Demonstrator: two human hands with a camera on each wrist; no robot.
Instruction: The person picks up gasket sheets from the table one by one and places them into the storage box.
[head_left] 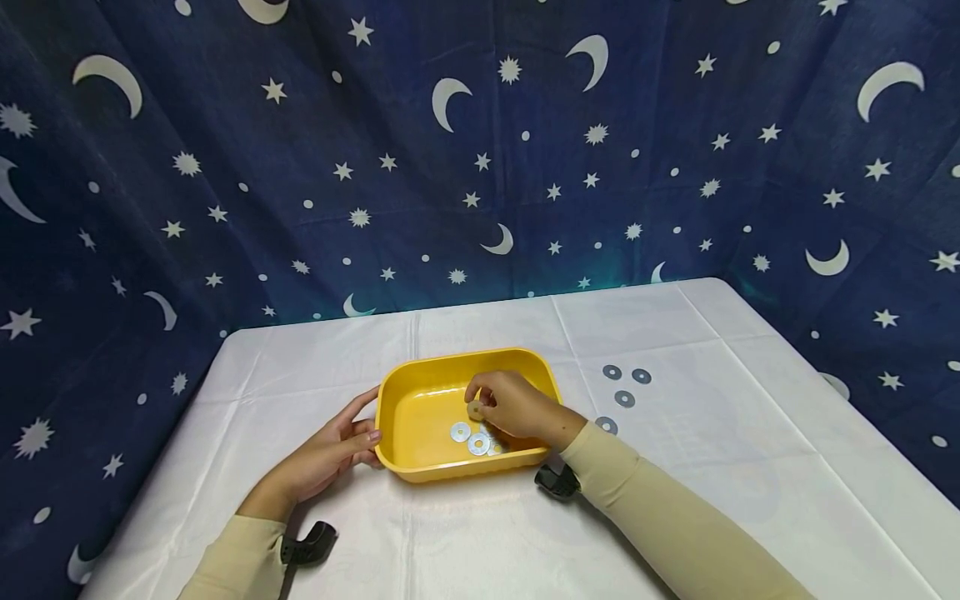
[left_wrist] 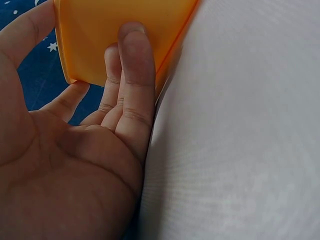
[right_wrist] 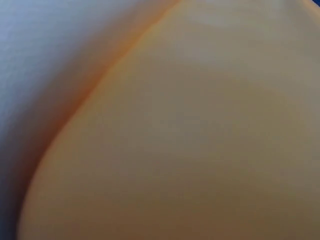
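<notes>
A yellow plastic tray (head_left: 442, 477) stands on the white cloth. At its left end my left hand (head_left: 326, 457) holds it, thumb on the rim and other fingers against the outer wall; the left wrist view shows these fingers (left_wrist: 137, 75) close up. Over the inside of the tray, my right hand (head_left: 513, 406) pinches a metal washer (head_left: 474, 410) between thumb and fingertips. Below it, several flat washers (head_left: 460, 432) lie on the tray floor, some partly hidden by the hand. The right wrist view is filled by the tray's blurred wall (right_wrist: 175, 125).
Several grey washers (head_left: 624, 399) lie on the cloth to the right of the tray, one close to the right sleeve (head_left: 645, 492). A dark blue curtain (head_left: 480, 167) with moons and stars hangs behind the white-covered table (head_left: 315, 358) and along its sides.
</notes>
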